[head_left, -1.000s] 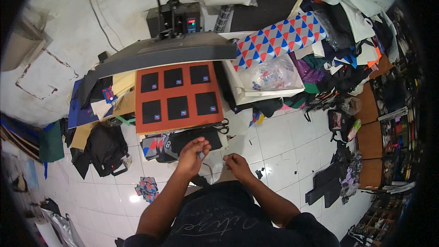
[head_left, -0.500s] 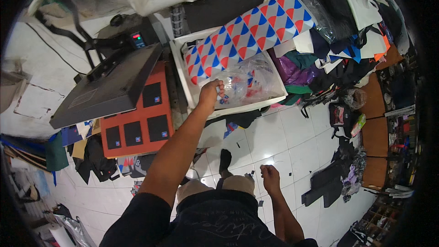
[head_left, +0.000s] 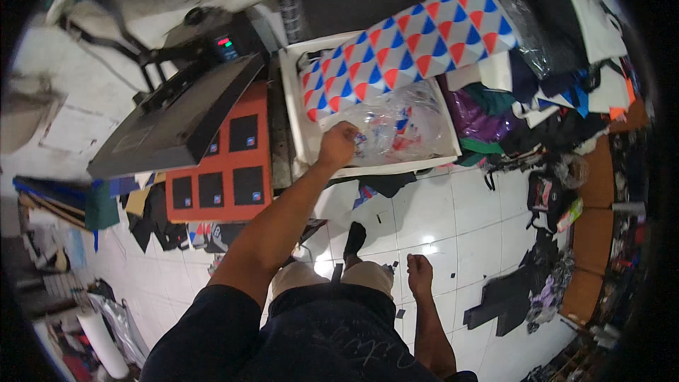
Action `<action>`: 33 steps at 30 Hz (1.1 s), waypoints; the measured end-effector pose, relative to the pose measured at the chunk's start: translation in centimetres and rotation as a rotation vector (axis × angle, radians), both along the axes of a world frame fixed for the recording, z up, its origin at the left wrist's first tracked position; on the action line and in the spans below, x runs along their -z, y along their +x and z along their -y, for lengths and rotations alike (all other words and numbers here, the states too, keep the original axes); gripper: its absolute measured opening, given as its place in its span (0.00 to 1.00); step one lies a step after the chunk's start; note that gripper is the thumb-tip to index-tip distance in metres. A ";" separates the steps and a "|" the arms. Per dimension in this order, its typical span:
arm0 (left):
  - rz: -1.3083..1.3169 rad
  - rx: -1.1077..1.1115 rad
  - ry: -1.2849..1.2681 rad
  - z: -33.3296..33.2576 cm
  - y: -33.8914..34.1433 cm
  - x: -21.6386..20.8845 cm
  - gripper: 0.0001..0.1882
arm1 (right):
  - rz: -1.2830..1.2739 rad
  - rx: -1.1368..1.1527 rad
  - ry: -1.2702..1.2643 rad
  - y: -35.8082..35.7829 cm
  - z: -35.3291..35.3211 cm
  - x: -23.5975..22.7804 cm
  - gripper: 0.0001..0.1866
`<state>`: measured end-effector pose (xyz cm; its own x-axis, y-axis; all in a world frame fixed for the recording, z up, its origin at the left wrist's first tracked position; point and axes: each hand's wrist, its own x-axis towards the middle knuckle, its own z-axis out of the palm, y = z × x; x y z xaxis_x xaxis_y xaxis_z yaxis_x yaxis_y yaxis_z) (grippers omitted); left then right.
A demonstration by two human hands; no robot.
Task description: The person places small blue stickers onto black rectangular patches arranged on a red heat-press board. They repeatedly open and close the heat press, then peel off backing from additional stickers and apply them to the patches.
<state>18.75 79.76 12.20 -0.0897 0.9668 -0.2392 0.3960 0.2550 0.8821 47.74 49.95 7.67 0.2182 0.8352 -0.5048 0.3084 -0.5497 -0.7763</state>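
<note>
My left hand (head_left: 338, 144) reaches over the near left part of a white tray (head_left: 290, 99), beside clear plastic film (head_left: 382, 127) with red and blue bits. Its fingers are curled closed; whatever is in them is hidden. A patterned sheet (head_left: 410, 46) in red, blue and grey lies slanting across the tray's back. Down by my thigh hangs my right hand (head_left: 420, 274), fingers bent in, and I cannot make out anything in it. Left of the tray is a heat press with its dark upper plate (head_left: 177, 117) raised. Small black patches (head_left: 247, 186) lie on its orange-red bed (head_left: 262, 127).
Fabric and bags (head_left: 488, 117) pile up right of the tray. A black backpack (head_left: 544, 194) and black foam-like pieces (head_left: 502, 297) lie on the tiled floor (head_left: 438, 219). Brown panels (head_left: 593, 230) and shelves line the right side. A white roll (head_left: 102, 346) stands at lower left.
The whole view has shifted, so the press and tray sit farther right. My left hand has turned slightly, hiding more of its fingers. My right hand stays low by my thigh.
</note>
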 end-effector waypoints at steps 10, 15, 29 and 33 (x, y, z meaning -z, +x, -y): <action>0.270 0.832 0.513 20.5 -6.4 -34.4 0.17 | 0.100 -0.088 0.154 -2.9 -3.9 -2.8 0.12; 0.336 0.129 1.352 29.6 -11.5 -34.7 0.07 | 0.145 -0.127 0.350 -8.3 -7.7 -6.5 0.09; 0.184 -0.576 0.114 53.8 -37.5 -13.0 0.14 | 0.021 -0.438 1.412 -42.0 -18.4 -40.1 0.10; 0.096 -1.164 -0.069 70.0 -39.7 11.0 0.12 | 0.457 -0.515 1.803 -49.8 -24.4 -50.2 0.15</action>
<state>-20.95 9.79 1.20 -0.8912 0.2979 -0.3422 -0.1759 0.4684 0.8658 -2.06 74.38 57.85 -0.3358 0.2432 0.9100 0.4675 0.8817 -0.0631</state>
